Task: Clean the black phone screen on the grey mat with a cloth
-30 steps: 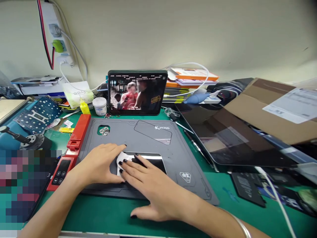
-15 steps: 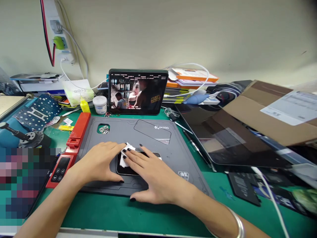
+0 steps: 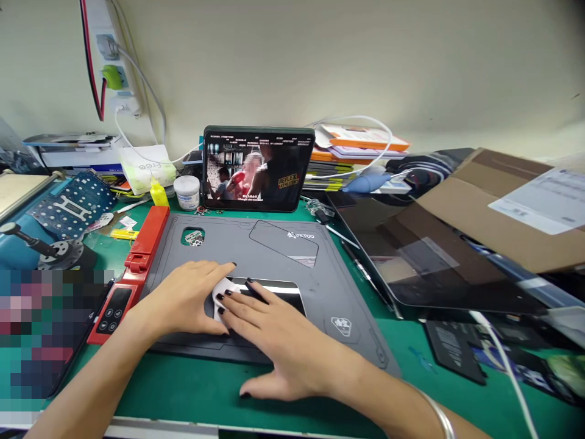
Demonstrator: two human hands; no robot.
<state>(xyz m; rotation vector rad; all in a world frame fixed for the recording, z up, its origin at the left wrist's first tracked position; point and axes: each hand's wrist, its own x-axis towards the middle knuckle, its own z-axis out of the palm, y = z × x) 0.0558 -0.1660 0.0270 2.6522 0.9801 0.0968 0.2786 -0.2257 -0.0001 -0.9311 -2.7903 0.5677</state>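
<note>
1. A phone-like slab with a dark glossy face (image 3: 284, 292) is laid flat on a grey work mat (image 3: 228, 247), near the middle of its front half, and is partly covered by the hands.
2. The left end of the slab is covered by a crumpled white wipe (image 3: 223, 285).
3. The wipe is pressed from above by the right hand (image 3: 283, 338); its long fingers are stretched out, slightly apart, with the tips on the white material, and its thumb is held well away from them, over the front edge of the mat.
4. The left end of the slab is bracketed by the left hand (image 3: 185, 299), whose thumb and forefinger are held apart on either side of the wipe; whether the slab's edge is touched by them cannot quite be told, since the contact is hidden.
5. Behind the slab, a thin black-outlined glass panel (image 3: 286, 244) is laid on the mat, apart from both hands.
6. Along the mat's left edge a red device (image 3: 148, 238) is placed, with a row of touch buttons at its near end.
7. Beyond the mat a tablet (image 3: 258, 171) is propped upright, with a white jar (image 3: 187, 194) and a yellow bottle (image 3: 158, 193) set at its left.
8. To the right, a large dark screen (image 3: 379, 256) is overlapped by a cardboard box (image 3: 489, 201).
</note>
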